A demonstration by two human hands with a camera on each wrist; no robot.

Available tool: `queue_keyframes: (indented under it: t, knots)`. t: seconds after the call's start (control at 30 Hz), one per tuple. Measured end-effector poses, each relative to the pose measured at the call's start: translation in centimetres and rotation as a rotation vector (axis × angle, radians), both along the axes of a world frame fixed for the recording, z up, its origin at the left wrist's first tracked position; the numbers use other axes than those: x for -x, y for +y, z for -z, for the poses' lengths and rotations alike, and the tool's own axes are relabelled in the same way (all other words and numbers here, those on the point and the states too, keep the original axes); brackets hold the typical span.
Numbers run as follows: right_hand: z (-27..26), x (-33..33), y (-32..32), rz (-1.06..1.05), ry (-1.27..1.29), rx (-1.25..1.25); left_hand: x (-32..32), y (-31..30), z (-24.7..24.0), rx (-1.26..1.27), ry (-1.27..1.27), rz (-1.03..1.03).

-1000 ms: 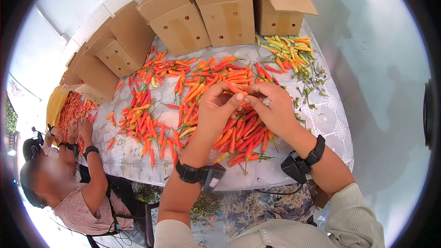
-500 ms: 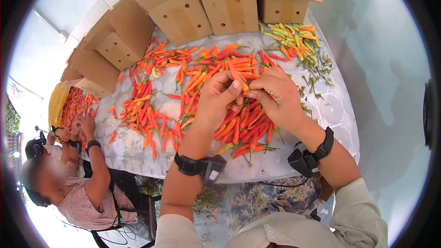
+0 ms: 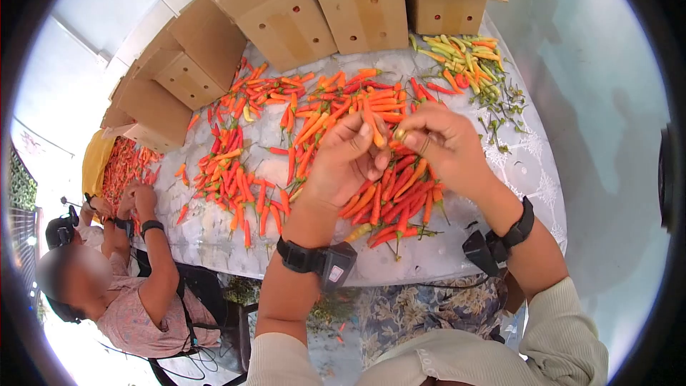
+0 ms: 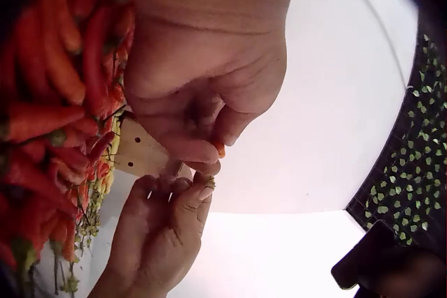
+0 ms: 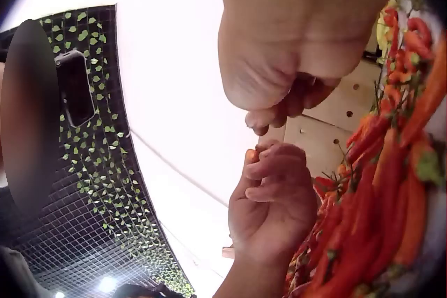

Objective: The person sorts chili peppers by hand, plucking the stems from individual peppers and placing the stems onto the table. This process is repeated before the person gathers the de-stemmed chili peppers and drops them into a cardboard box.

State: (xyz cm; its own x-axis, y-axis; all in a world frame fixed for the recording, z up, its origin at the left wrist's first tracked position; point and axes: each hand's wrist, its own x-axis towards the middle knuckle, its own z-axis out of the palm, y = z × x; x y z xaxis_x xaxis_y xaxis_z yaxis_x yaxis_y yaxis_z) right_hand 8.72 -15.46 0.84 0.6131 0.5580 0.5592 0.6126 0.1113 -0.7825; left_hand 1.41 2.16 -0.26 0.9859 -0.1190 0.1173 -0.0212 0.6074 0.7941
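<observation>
In the head view my left hand (image 3: pixel 348 161) pinches an orange chili (image 3: pixel 373 125) between thumb and fingers above the chili pile. Close at its right, my right hand (image 3: pixel 450 146) pinches a small green stem piece (image 3: pixel 400 134) between thumb and index finger. The left wrist view shows that green bit (image 4: pixel 210 181) at the right thumb tip, with a little orange of the chili (image 4: pixel 222 150) by the left fingers. Below both hands lie red and orange chilies (image 3: pixel 400 189) with stems on. The chili's far end is hidden in the left wrist view.
Cardboard boxes (image 3: pixel 282 18) line the back of the table. Yellow-green chilies (image 3: pixel 464 57) and loose green stems (image 3: pixel 504 111) lie at the right. More chilies (image 3: pixel 236 171) spread leftward. Another person (image 3: pixel 146 300) works at the left beside a yellow bag (image 3: pixel 98 161).
Both hands have come slightly apart, the right one holding the green bit away from the chili. The chili in the left hand has turned from slanting to more upright. The head view has shifted a little.
</observation>
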Motion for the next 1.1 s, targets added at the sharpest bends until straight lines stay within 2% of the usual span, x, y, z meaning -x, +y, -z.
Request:
queue_keyframes:
  t: [0.07, 0.13, 0.2, 0.3, 0.33, 0.43, 0.47, 0.53, 0.63, 0.67, 0.7, 0.77, 0.8, 0.9, 0.93, 1.03, 1.07, 1.1]
  knots:
    - [-0.5, -0.1, -0.6, 0.157, 0.047, 0.023, 0.1, -0.1, -0.6, 0.034, 0.015, -0.109]
    - [-0.6, -0.9, -0.6, 0.469, 0.275, -0.129, 0.2, 0.0, -1.3, 0.056, 0.044, -0.203]
    - [0.6, -4.2, -2.0, 0.797, 0.062, -0.284, 0.2, 0.4, -1.5, 0.131, 0.058, -0.264]
    - [0.5, -5.7, -3.4, 1.190, -0.409, -0.031, 0.1, 1.5, -0.9, 0.224, 0.060, -0.284]
    - [0.6, -5.6, -3.2, 1.058, -0.405, 0.028, 0.0, 1.8, -0.7, 0.252, 0.055, -0.279]
    - [1.9, -4.4, -1.3, 0.667, -0.434, 0.190, 0.1, 1.6, -1.3, 0.158, 0.095, -0.520]
    - [2.2, -3.8, -0.4, 0.544, -0.474, 0.236, 0.2, 0.9, -1.7, 0.077, 0.020, -0.722]
    - [3.6, -3.5, 1.0, 0.520, -0.489, 0.359, 0.3, -0.7, -3.3, -0.093, -0.140, -1.124]
    - [3.5, -3.4, 1.2, 0.434, -0.494, 0.566, 0.5, 1.4, -2.1, -0.202, -0.227, -1.080]
    - [3.0, -3.1, 1.0, 0.433, -0.488, 0.604, 1.1, 1.6, -1.8, -0.217, -0.103, -0.863]
    - [2.5, -3.0, 1.0, 0.435, -0.489, 0.635, 1.0, 0.8, -1.3, -0.416, -0.167, -0.755]
    - [3.0, -3.4, 0.9, 0.463, -0.453, 0.382, 0.4, -1.0, -0.7, -0.672, -0.234, -0.457]
    - [3.0, -3.3, 0.8, 0.467, -0.436, 0.261, 0.5, -1.5, -0.6, -0.719, -0.216, -0.279]
    - [0.7, -0.8, 1.0, 0.310, 0.155, 0.097, 0.1, -2.0, -0.2, -0.664, -0.011, -0.339]
    - [2.1, -0.9, 1.2, 0.241, 0.162, 0.005, -0.1, -1.8, -0.1, -0.660, 0.010, -0.436]
    - [1.6, 0.6, 1.1, 0.040, 0.320, 0.084, 0.4, -2.4, -1.9, -0.412, -0.020, -0.544]
    - [1.4, 0.9, 1.1, -0.002, 0.392, 0.109, 0.2, -2.1, -1.1, -0.421, -0.089, -0.553]
    - [1.5, 1.0, 1.2, 0.013, 0.349, 0.099, 0.3, -1.9, -1.0, -0.383, -0.060, -0.535]
